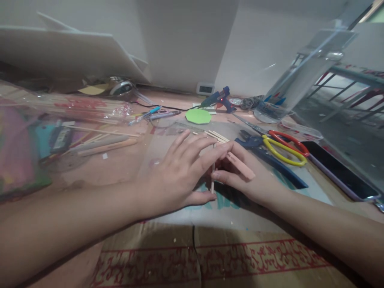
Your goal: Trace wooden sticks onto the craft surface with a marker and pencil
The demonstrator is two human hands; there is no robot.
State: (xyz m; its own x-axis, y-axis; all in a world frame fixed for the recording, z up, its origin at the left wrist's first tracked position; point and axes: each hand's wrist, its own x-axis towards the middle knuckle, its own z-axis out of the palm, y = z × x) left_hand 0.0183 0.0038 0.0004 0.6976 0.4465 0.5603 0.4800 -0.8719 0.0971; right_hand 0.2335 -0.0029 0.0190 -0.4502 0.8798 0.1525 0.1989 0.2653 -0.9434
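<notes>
My left hand (183, 166) is closed around a short, thin wooden stick (213, 185), its thumb near the lower end and a finger near the top. The stick stands nearly upright between my two hands. My right hand (250, 174) meets it from the other side, its thumb tip against the stick. A flat pinkish strip (241, 166) with small dark writing lies across my right hand, tucked in among the fingers. Overlapping fingers hide part of this grip. Just beyond my hands, several thin wooden sticks (217, 136) lie on a pale sheet (186, 216).
Scissors with red and yellow handles (285, 150), dark blue pliers (279, 166) and a phone (339, 170) lie at right. Behind are a green octagon (198, 116), a blue glue gun (219, 98) and a clear container (276, 104). Bagged sticks (75, 106) lie at left.
</notes>
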